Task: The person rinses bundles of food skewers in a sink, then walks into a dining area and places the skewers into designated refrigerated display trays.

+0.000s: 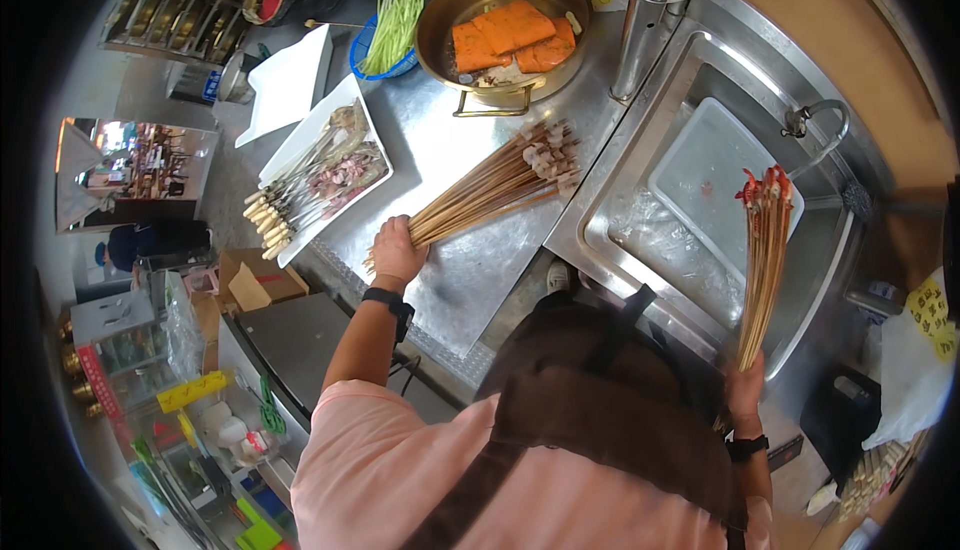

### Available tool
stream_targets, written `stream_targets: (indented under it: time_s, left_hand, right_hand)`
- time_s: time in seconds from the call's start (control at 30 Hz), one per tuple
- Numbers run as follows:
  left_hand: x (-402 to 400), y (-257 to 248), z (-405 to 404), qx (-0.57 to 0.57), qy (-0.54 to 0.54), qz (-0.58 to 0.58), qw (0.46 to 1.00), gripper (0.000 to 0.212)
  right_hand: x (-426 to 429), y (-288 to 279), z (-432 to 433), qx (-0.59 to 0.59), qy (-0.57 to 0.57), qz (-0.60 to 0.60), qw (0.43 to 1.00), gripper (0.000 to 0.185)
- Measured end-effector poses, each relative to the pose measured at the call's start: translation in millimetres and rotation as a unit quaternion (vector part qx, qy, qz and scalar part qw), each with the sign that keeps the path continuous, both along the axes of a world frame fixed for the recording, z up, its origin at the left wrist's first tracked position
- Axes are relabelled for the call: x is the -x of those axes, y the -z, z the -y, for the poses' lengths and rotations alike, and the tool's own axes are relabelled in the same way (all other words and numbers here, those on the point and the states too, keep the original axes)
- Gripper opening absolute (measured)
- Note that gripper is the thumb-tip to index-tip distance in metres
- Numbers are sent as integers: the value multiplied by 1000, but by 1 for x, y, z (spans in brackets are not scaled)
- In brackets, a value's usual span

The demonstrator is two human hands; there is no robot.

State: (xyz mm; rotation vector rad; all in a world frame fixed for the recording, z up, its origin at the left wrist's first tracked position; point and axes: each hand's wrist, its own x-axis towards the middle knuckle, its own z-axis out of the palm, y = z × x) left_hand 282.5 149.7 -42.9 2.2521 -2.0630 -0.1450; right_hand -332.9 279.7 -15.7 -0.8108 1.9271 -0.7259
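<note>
My left hand (pixel 399 254) is closed around the lower ends of a thick bundle of wooden skewers (pixel 480 182). Pale pieces of food, which I cannot identify, cover the skewers' far tips, and the bundle lies slanting across the steel counter (pixel 450 302). Over the sink (pixel 652 272), my right hand (pixel 745 385) grips a second bundle of wooden skewers (pixel 761 272) by its bottom end. Red-and-white food pieces sit at the top of that bundle. Behind it, a translucent plastic tray or lid (pixel 705 167) rests tilted in the basin.
A brass-coloured pan (pixel 431 17) holds orange slabs of food. Beside it stand a blue basket (pixel 364 47) of green stalks and a white tray (pixel 292 149) of wooden-handled metal skewers. A curved tap (pixel 832 130) reaches over the sink. Another person (pixel 150 242) is far left.
</note>
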Motion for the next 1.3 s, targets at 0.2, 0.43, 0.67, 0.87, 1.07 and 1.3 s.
stream_targets:
  time_s: [0.2, 0.43, 0.67, 0.87, 1.07, 1.3]
  left_hand:
    - [9, -24, 8, -27, -16, -6, 999, 68]
    - [14, -45, 5, -125, -11, 9, 992, 105]
    - [39, -59, -11, -54, -17, 27, 998, 107]
    - [104, -87, -12, 100, 90, -148, 980, 61]
    - [160, -88, 1, -47, 96, -338, 935, 32]
    - [266, -62, 40, -295, 147, -479, 814, 34]
  right_hand:
    - [-30, -15, 3, -30, -3, -1, 1000, 27]
    - [-55, -26, 1, -52, 23, -20, 998, 29]
    - [-18, -9, 13, -36, 30, 31, 998, 21]
    - [6, 3, 37, -118, 18, 48, 992, 12]
    - [29, 12, 85, -190, 62, 240, 950, 11]
    - [11, -1, 74, -142, 125, 456, 870, 21]
